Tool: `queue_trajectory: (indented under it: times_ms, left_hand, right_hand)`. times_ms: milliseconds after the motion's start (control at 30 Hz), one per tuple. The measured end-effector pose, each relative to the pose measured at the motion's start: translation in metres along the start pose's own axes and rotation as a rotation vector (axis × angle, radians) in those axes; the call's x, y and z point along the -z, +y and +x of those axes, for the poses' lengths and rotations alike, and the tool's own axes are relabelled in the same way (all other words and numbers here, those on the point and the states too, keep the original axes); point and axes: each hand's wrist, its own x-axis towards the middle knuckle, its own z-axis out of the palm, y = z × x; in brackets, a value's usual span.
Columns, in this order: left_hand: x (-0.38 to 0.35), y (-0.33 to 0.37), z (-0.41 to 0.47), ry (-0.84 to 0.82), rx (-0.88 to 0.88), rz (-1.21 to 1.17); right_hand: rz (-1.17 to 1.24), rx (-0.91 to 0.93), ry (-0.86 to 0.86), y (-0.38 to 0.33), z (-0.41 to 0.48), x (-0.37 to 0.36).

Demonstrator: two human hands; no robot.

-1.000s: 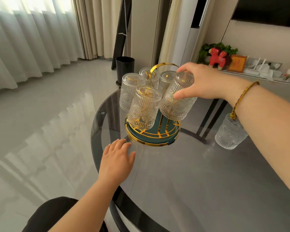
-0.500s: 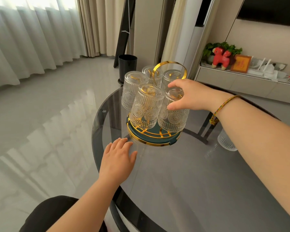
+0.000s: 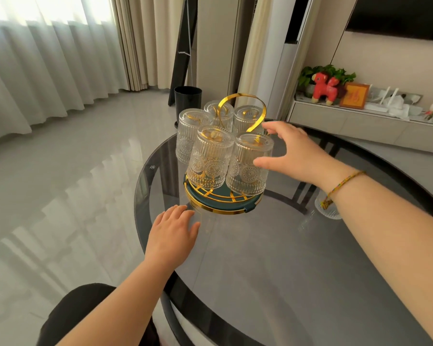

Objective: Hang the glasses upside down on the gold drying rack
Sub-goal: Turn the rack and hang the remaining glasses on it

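Half a second on, my right hand has let go of the front-right glass and drawn back to its right side, fingers spread and loose, the thumb tip just at the glass wall; whether it touches I cannot tell. My left hand has not moved: it lies flat, palm down and empty, on the dark glass surface just in front of the rack's base. Five ribbed glasses now hang on the gold drying rack, each mouth down and base up, long axis close to upright with the rims flaring slightly outward over the green, gold-wired tray. The front-left glass stands beside the one just released; three more sit behind, the rearmost partly hidden by the looped gold handle. A small round printed mark shows on the surface near its far-left edge, too small to read. A framed gold character on the far shelf cannot be read either, and sits beside a red toy animal. A sixth glass stands on the surface to the right, mostly covered by my right forearm, so I cannot tell which way up it is. A braided bracelet circles that wrist. A black bin stands on the floor beyond the rack.
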Motion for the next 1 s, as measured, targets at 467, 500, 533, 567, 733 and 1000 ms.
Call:
queue_trajectory:
  times_ms: [467,500,533,567,733,1000]
  left_hand:
    - [-0.003,0.026,-0.011,-0.050,0.056,0.024]
    - [-0.004,0.027,-0.011,-0.050,0.058,0.025]
    - [-0.004,0.028,-0.011,-0.049,0.058,0.027]
    - [-0.004,0.028,-0.010,-0.047,0.056,0.029]
    - [-0.005,0.027,-0.009,-0.044,0.045,0.038]
    - [-0.007,0.024,-0.006,-0.034,0.041,0.048]
  right_hand:
    - [0.274,-0.444,0.721,0.106,-0.105,-0.048]
    - [0.288,-0.500,0.739,0.113,-0.103,-0.048]
    - [0.299,-0.554,0.741,0.119,-0.100,-0.048]
    - [0.310,-0.602,0.727,0.124,-0.097,-0.048]
    - [0.451,-0.665,0.626,0.140,-0.078,-0.055]
    - [0.470,-0.590,0.611,0.141,-0.059,-0.074]
